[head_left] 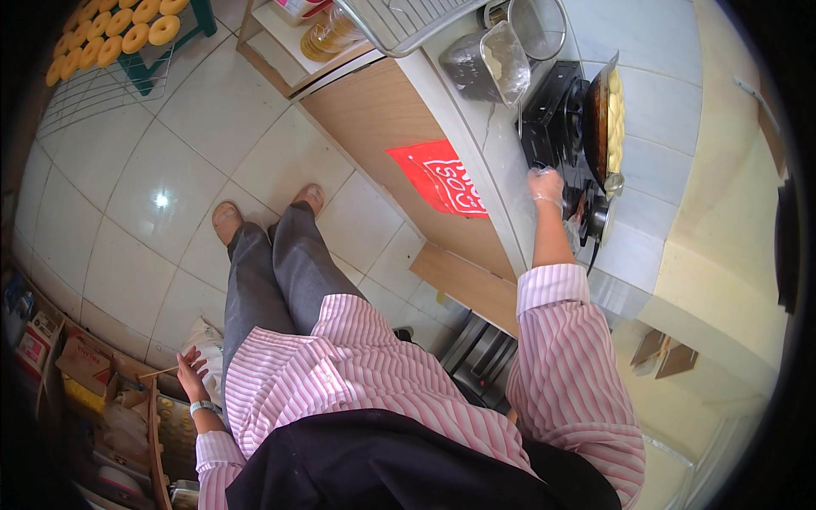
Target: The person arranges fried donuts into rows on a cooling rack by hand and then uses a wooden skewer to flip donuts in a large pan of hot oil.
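My right hand (546,184), in a clear plastic glove, is at the front edge of the black gas stove (544,127). Its fingers look curled closed; whatever they grip is hidden. Beside it on the stove stands a wide dark pan (597,119), with pale yellow pieces (617,119) along its far side. A smaller metal pot (600,217) sits just past my right wrist. Low on the left, my left hand (192,372) hangs beside my leg. A thin wooden chopstick-like stick (157,372) is held in its fingers.
A cloudy rectangular container (489,64) and a round strainer (537,25) stand on the counter beyond the stove. Ring doughnuts (109,51) lie on a wire rack (93,106) at the far left. Open boxes (85,361) line the lower left. A red cloth (433,178) hangs on the cabinet.
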Available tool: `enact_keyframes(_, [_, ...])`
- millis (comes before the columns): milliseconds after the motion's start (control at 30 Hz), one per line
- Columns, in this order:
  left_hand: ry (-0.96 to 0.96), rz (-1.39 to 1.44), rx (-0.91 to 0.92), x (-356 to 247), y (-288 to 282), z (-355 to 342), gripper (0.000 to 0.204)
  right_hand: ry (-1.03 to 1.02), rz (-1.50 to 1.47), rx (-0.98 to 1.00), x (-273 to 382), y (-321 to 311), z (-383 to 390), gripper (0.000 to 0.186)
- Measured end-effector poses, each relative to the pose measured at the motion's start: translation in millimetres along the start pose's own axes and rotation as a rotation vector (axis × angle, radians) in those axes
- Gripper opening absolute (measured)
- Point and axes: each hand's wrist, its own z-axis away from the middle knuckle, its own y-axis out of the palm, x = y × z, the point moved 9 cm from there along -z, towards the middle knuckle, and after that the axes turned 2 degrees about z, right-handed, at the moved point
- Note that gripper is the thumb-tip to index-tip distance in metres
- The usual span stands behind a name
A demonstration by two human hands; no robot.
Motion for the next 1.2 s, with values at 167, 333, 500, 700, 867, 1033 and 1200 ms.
enact_keyframes(167, [-0.018,-0.007,-0.013,7,-6,-2,0.057,-0.028,-0.005,-0.034,-1,-1,0,0.037])
enact_keyframes(333, [0.020,-0.016,0.025,3,-3,-6,0.057,-0.033,-0.031,-0.017,4,-6,6,0.037])
enact_keyframes(500, [0.054,-0.051,0.016,-15,2,-5,0.057,-0.055,0.041,0.039,12,-16,14,0.033])
enact_keyframes(700, [0.580,-0.751,0.042,-144,64,28,0.039,-0.142,0.105,0.052,12,-10,6,0.020])
enact_keyframes(867, [1.133,-1.214,-0.003,-271,172,131,0.020,-0.156,0.008,0.089,18,-18,16,0.028])
enact_keyframes(1033, [1.667,-1.363,0.014,-337,250,260,0.026,-0.515,-0.329,0.198,105,-55,102,0.030])
enact_keyframes(1200, [1.935,-1.262,-0.009,-369,272,337,0.028,-0.744,-1.019,0.452,194,-99,219,0.031])
